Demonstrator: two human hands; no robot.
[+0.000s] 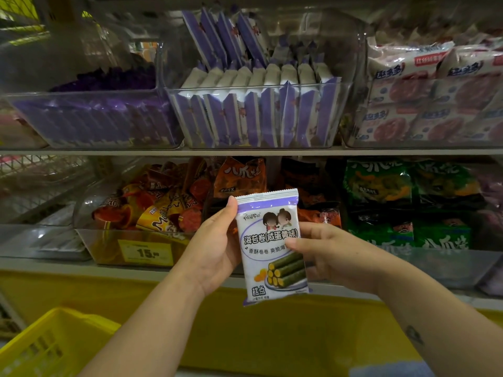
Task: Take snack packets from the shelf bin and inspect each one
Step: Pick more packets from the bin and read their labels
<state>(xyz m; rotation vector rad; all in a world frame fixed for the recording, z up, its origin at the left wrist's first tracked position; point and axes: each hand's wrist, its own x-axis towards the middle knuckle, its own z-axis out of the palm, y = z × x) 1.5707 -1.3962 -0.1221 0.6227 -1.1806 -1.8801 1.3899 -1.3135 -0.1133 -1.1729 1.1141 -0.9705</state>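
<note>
A white and purple snack packet (268, 232) with seaweed rolls printed on it stands upright in front of the lower shelf, its front facing me. My left hand (215, 248) holds its left edge, thumb up near the top corner. My right hand (324, 254) grips its right edge, thumb pressed on the front. On the upper shelf, a clear bin (330, 115) holds several packets of the same kind (245, 77) standing on edge.
Clear bins with purple packets (89, 118) and pink-white packets (424, 99) flank it. The lower shelf holds orange snacks (163, 210) behind a yellow price tag (145, 253), and green bags (402, 202). A yellow basket (46, 346) sits at the lower left.
</note>
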